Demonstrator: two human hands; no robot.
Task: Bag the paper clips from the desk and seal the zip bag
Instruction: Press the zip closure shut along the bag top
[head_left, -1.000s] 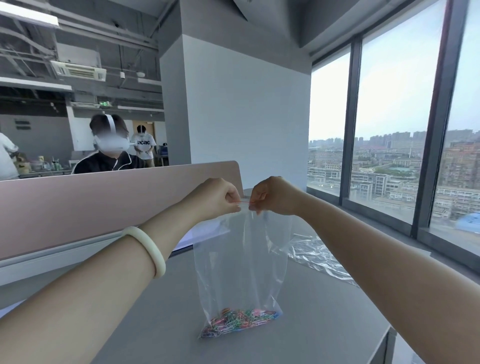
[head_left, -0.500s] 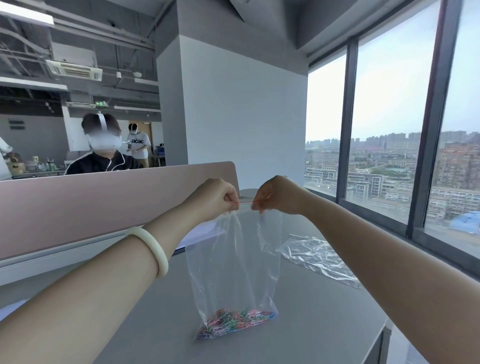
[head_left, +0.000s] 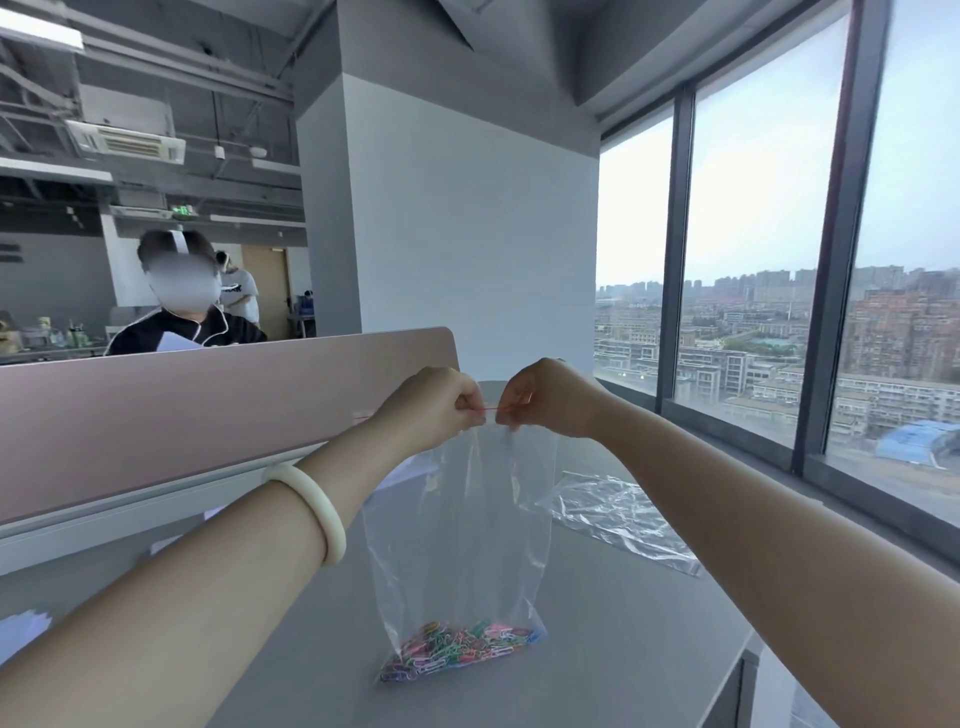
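Observation:
A clear zip bag (head_left: 457, 540) stands upright on the grey desk (head_left: 623, 649), held up by its top edge. Many coloured paper clips (head_left: 457, 649) lie in a heap at its bottom. My left hand (head_left: 434, 405) and my right hand (head_left: 545, 397) pinch the bag's red-lined zip strip, close together, fingertips almost touching. A pale bangle sits on my left wrist. The strip between my fingers is mostly hidden, so I cannot tell how much of it is pressed together.
A second clear plastic bag (head_left: 618, 514) lies flat on the desk to the right. A pink divider panel (head_left: 182, 415) runs along the desk's far left side, with a person seated behind it. White papers (head_left: 23, 631) lie at the left. The desk edge drops off at the lower right.
My hands and the bag have stayed nearly in place, with the pinch on the zip strip held. The view has shifted slightly.

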